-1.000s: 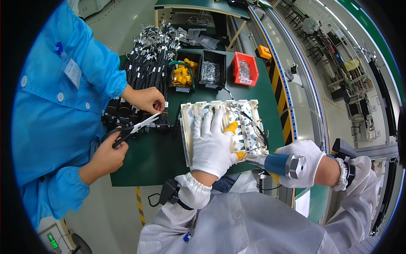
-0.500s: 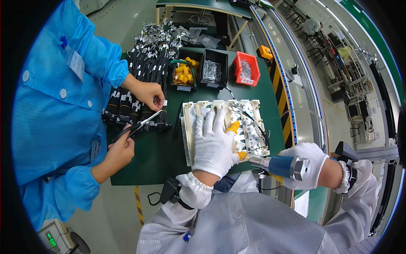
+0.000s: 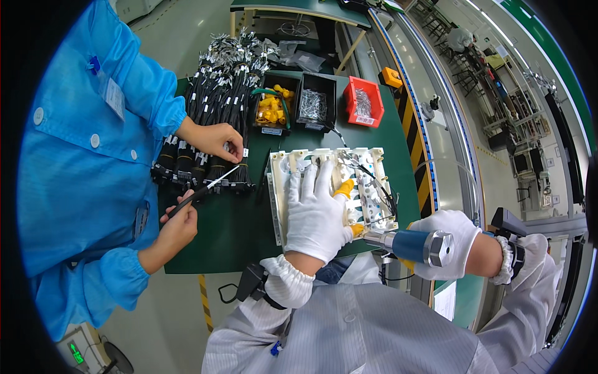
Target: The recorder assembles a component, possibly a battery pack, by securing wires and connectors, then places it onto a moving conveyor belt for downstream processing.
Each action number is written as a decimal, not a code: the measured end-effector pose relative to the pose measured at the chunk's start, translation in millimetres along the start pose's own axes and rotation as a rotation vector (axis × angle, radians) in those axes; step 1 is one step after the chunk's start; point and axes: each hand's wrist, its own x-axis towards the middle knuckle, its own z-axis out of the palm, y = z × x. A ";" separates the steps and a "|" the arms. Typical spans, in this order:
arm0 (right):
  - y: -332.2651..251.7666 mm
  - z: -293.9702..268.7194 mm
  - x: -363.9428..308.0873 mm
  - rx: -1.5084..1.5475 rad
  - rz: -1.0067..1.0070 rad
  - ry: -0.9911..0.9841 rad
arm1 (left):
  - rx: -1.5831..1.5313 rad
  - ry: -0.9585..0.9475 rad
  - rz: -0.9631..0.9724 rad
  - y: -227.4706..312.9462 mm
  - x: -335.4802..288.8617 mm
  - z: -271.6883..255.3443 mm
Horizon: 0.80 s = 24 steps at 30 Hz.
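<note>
A cream plastic frame (image 3: 278, 215) with silvery plates and black wires lies on the green table. My left hand (image 3: 316, 215), in a white glove with yellow covers on the thumb and forefinger, rests palm down across it, fingers spread. Beyond the table's near edge, my right hand (image 3: 451, 240), also gloved, is closed round a blue and silver power driver (image 3: 414, 246). The driver's nose points left at the frame's lower right corner, close by my left thumb. Whether its tip touches anything is hidden.
At the left, a co-worker in blue holds scissors (image 3: 208, 189) by bundled black cables (image 3: 215, 118). Behind the frame stand a black bin of yellow parts (image 3: 272, 111), a black bin of metal pieces (image 3: 313, 105) and a red bin (image 3: 363, 103). A striped rail (image 3: 411, 131) runs along the right.
The driver and my right hand have shifted very slightly left. My left hand stays put on the frame. The co-worker's scissors have turned and their blades look closed.
</note>
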 end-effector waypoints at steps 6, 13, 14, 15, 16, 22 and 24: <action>2.5 -3.6 -0.5 -0.032 0.005 0.024 | 0.009 0.017 0.007 -0.3 -0.8 1.3; 4.2 -4.1 -3.8 -0.052 0.012 0.010 | 0.018 -0.004 0.006 0.5 -0.6 -0.9; 3.7 -4.6 -4.8 -0.056 0.013 0.003 | 0.018 -0.002 0.010 0.7 -0.4 -0.5; 2.7 -4.7 -4.4 -0.055 0.012 0.003 | 0.019 -0.003 0.009 0.4 -0.5 -0.4; 1.2 -5.0 -3.8 -0.054 0.019 -0.012 | 0.025 0.001 0.011 0.2 -0.6 -0.3; -4.4 -8.7 1.4 -0.051 0.028 -0.049 | 0.038 -0.013 -0.004 0.5 -0.8 -2.5; -4.5 -9.2 1.3 -0.048 0.036 -0.063 | 0.034 -0.012 -0.006 1.7 -0.5 -3.7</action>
